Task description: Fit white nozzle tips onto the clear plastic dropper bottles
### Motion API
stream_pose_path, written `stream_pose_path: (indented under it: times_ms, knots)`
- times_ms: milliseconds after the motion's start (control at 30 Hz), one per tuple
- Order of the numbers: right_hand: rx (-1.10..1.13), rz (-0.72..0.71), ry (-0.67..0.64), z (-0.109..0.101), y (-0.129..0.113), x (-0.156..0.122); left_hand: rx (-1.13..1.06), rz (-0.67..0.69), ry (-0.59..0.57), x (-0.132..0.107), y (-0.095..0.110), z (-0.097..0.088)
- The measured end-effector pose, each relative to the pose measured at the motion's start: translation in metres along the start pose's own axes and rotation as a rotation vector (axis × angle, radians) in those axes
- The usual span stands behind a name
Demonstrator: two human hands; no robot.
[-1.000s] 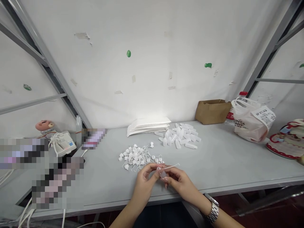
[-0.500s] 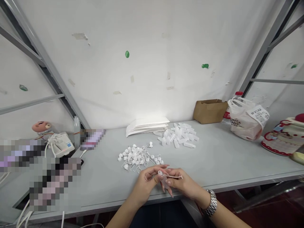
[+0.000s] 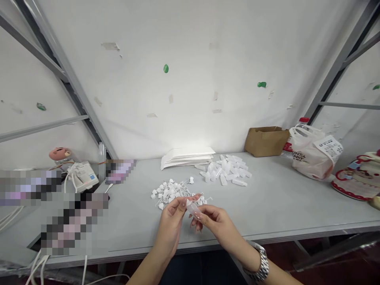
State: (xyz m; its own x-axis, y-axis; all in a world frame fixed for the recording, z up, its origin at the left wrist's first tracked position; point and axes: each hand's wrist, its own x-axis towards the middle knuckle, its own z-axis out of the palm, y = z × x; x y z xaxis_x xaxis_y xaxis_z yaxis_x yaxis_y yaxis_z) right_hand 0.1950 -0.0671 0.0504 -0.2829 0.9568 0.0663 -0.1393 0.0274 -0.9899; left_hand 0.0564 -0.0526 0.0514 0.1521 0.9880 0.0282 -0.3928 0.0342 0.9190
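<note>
A small translucent plastic bottle (image 3: 193, 209) is tilted between my two hands above the front part of the table. My left hand (image 3: 174, 215) pinches its upper left end with thumb and fingers, which partly cover that end. Around the lower right end, the thumb and fingers of my right hand (image 3: 212, 218) are closed. Just beyond my hands lies a pile of small white caps with thin looped tails (image 3: 170, 190). A heap of similar translucent bottles (image 3: 227, 170) is farther back and to the right. Whether a cap sits on the held bottle I cannot tell.
A stack of white sheets or envelopes (image 3: 188, 157) lies against the wall. Back right are a brown cardboard box (image 3: 265, 141), a plastic carrier bag (image 3: 311, 156) and a decorated cloth bag (image 3: 359, 176). On the left are a white power strip (image 3: 84, 177), cables and blurred items.
My hands have moved slightly left and away from me with the bottle. The bottle has turned, and my right hand now grips its body. The thin white strip near my right fingers no longer shows.
</note>
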Motion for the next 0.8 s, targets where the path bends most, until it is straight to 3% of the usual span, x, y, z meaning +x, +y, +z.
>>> stream_pose_path:
  times_ms: [233, 467, 633, 800]
  knots:
    - [-0.025, 0.009, 0.066, 0.000, 0.014, -0.001, 0.103, -0.005, 0.016, -0.001, -0.009, 0.003]
    - [-0.139, -0.077, 0.150, 0.001, 0.014, -0.005, -0.043, -0.062, -0.032, -0.001, -0.007, 0.009]
    - [0.166, 0.021, -0.025, 0.002, 0.009, -0.007, -0.172, -0.171, -0.128, -0.002, -0.004, 0.009]
    - [0.553, 0.159, -0.222, 0.000, 0.009, -0.007, -0.136, -0.217, -0.152, -0.004, 0.002, 0.008]
